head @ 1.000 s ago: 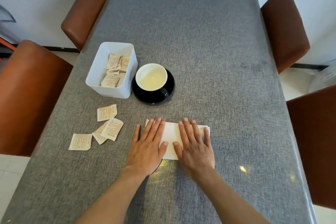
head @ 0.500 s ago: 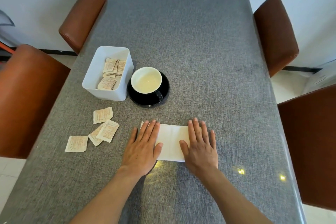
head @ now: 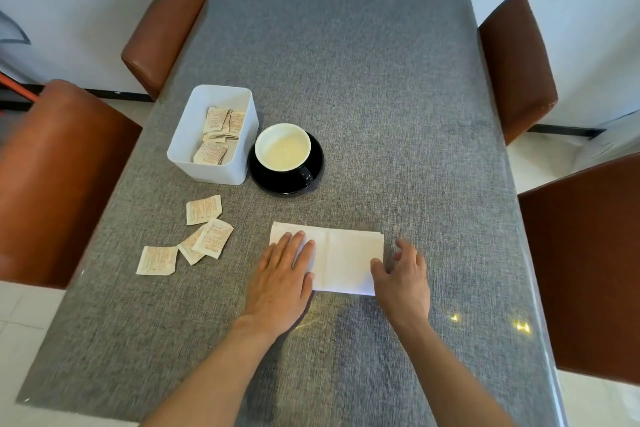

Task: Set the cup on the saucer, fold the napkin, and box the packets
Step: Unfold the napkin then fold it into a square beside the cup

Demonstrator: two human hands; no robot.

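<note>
A white napkin (head: 343,260), folded into a rectangle, lies on the grey table in front of me. My left hand (head: 282,277) rests flat on its left part, fingers spread. My right hand (head: 403,276) sits at the napkin's right edge with fingers curled; the thumb touches the near right corner. A black cup (head: 284,151) with a cream inside stands on a black saucer (head: 313,180). To the cup's left, a white box (head: 194,128) holds several packets (head: 218,132). Several more packets (head: 204,229) lie loose on the table left of the napkin.
Brown chairs stand around the table: two on the left (head: 52,180) (head: 162,28) and two on the right (head: 516,62) (head: 585,263). The table's (head: 363,80) near edge runs just below my forearms.
My right hand has slid right, off the napkin's top, to its right edge and curled its fingers. My left hand stays flat on the left part. The camera has shifted a little.
</note>
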